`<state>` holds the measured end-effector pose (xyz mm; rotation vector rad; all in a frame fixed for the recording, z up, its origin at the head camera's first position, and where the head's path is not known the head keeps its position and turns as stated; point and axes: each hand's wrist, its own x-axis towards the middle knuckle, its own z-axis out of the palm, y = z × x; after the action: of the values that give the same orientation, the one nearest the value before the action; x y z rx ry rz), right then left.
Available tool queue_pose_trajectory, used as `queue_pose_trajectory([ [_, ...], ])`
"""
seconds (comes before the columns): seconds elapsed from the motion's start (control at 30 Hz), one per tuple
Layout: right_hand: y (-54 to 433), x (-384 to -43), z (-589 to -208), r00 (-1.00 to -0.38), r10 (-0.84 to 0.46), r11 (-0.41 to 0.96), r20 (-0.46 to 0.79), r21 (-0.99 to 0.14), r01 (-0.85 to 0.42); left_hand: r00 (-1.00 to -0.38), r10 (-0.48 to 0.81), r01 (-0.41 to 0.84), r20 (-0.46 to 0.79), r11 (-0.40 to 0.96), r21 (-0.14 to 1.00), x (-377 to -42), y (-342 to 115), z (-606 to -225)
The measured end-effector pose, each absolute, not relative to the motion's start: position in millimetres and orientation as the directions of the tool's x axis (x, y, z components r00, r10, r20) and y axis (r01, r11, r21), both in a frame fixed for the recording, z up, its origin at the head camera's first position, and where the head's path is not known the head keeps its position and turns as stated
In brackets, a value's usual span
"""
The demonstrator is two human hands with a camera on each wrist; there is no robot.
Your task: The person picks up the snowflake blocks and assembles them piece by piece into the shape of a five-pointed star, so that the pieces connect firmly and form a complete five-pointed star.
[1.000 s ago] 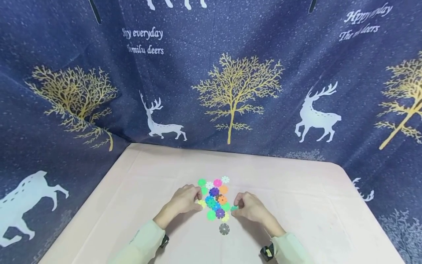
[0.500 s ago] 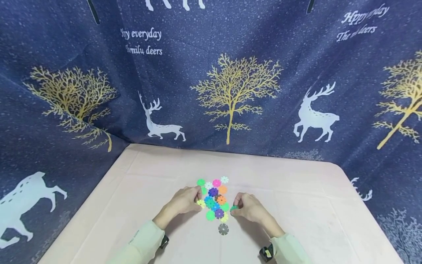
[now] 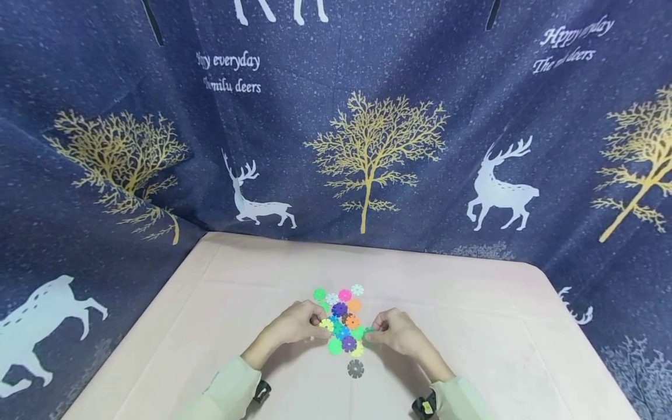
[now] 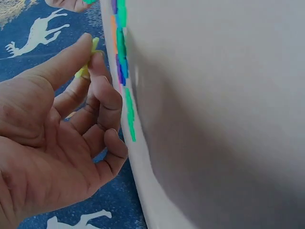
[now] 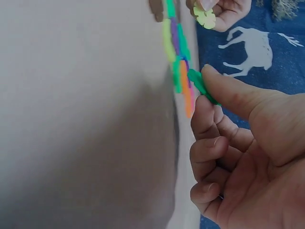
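Between thumb and fingertips, my left hand (image 3: pixel 296 322) pinches a yellow snowflake disc (image 3: pixel 326 324), held at the left side of a cluster of coloured discs. That same yellow disc (image 4: pixel 82 72) is nearly edge-on in the left wrist view. My right hand (image 3: pixel 397 332) pinches a green snowflake disc (image 5: pixel 201 88) at the cluster's right side. The two held discs are apart, facing each other across the cluster. Purple (image 3: pixel 349 344), orange (image 3: pixel 353 321), pink (image 3: pixel 345 295) and light green (image 3: pixel 335 346) discs lie there, some overlapping. Parts of the held discs are hidden by fingers.
A grey disc (image 3: pixel 356 368) lies by itself on the near side of the cluster. The pale tablecloth (image 3: pixel 446 286) spreads around the hands. Behind the table hangs a dark blue curtain (image 3: pixel 294 134) with deer and trees.
My left hand has shifted right, bringing the yellow disc over the cluster's edge. The right hand has come slightly left with the green disc. Discs on the table look unmoved.
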<state>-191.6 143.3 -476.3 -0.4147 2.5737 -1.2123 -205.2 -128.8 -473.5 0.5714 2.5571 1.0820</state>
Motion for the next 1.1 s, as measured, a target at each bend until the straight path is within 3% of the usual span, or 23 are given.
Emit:
queue_pose_trajectory([
  [0.4,142.2,-191.4,-453.5,-0.897,-0.443,0.511,0.013,-0.818,-0.264,-0.848,0.526,0.361,0.062,0.488,0.794,-197.0,-121.0,-455.2],
  [0.77,136.1,-184.1,-426.0,-0.906,-0.401,0.476,0.136,-0.814,-0.333,-0.849,0.519,0.361,0.101,0.429,0.828,-188.4,-110.6,-434.8],
  [1.1,129.7,-172.1,-402.2,-0.937,-0.341,0.388,0.070,-0.898,-0.208,-0.848,0.485,0.451,0.215,0.444,0.774,-177.8,-103.9,-420.3],
])
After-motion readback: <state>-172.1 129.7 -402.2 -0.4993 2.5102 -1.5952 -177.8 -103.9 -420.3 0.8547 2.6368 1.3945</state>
